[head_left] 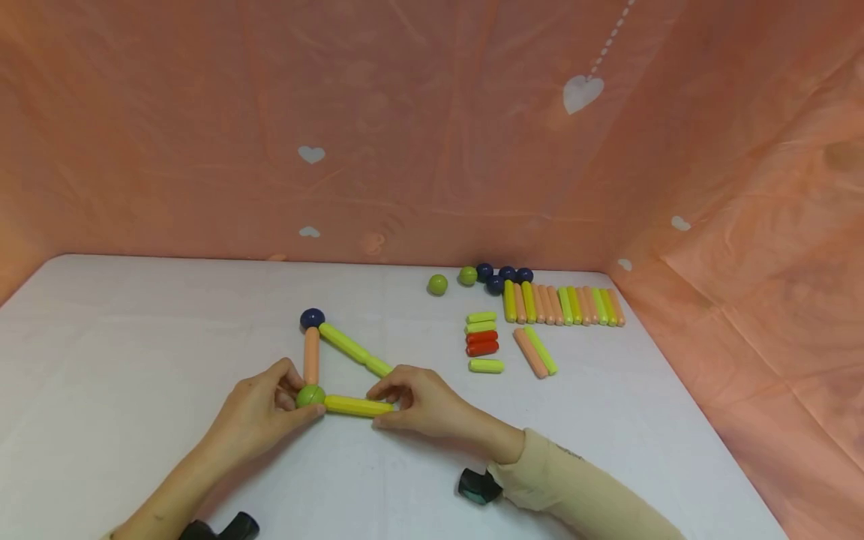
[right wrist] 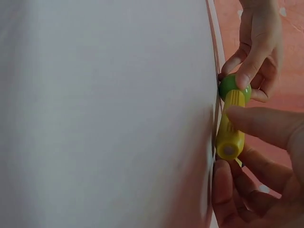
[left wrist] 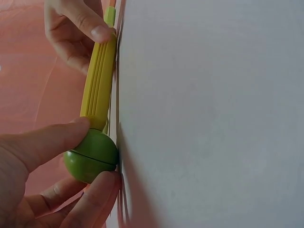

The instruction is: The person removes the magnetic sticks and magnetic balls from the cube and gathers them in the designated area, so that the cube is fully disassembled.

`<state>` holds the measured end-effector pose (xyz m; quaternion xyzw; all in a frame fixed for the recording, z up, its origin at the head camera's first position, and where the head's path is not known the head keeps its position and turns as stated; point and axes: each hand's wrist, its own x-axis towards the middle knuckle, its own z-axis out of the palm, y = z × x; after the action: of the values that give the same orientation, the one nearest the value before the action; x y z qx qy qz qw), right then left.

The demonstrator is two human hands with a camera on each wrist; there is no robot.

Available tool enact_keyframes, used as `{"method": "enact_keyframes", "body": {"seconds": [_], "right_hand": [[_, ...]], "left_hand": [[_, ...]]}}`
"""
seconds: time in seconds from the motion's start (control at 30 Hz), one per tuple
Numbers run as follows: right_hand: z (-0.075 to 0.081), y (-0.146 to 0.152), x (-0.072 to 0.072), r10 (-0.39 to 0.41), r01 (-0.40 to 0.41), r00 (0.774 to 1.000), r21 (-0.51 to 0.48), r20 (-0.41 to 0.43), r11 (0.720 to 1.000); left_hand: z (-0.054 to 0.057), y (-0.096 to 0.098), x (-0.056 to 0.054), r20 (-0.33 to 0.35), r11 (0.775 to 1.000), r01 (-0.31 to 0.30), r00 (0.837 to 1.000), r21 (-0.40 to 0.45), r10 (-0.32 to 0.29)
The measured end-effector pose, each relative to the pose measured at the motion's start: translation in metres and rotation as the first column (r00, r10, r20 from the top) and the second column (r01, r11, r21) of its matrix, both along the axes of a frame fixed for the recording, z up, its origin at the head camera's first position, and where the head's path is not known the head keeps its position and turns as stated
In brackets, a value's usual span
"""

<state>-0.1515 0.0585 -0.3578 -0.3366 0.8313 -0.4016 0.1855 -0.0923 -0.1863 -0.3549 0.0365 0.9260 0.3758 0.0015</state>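
Observation:
My left hand point(head_left: 253, 412) holds a green ball point(head_left: 310, 396) between thumb and fingers on the white table. Against that ball's right side lies one end of a yellow stick point(head_left: 358, 406). The stick's other end is pinched by my right hand point(head_left: 428, 405); a pale round spot shows on that end face point(right wrist: 229, 150) in the right wrist view. From the green ball a peach stick point(head_left: 311, 356) runs back to a dark blue ball point(head_left: 312, 319). Two lime sticks point(head_left: 344, 343), end to end, slant from the blue ball toward my right hand, which hides their near end.
At the back right stand two green balls point(head_left: 437, 284), several dark blue balls point(head_left: 508, 274) and a row of long sticks point(head_left: 563, 306). Short lime and red sticks point(head_left: 482, 343) lie nearer, beside a loose peach and lime pair point(head_left: 535, 352). An orange curtain point(head_left: 432, 150) surrounds the table.

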Motion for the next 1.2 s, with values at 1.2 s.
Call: {"method": "enact_keyframes", "body": {"seconds": [1.2], "right_hand": [[0.003, 0.094, -0.011, -0.469, 0.472, 0.882, -0.082, 0.056, 0.878]], "left_hand": [[-0.009, -0.001, -0.003, -0.039, 1.000, -0.010, 0.999, -0.022, 0.009]]}}
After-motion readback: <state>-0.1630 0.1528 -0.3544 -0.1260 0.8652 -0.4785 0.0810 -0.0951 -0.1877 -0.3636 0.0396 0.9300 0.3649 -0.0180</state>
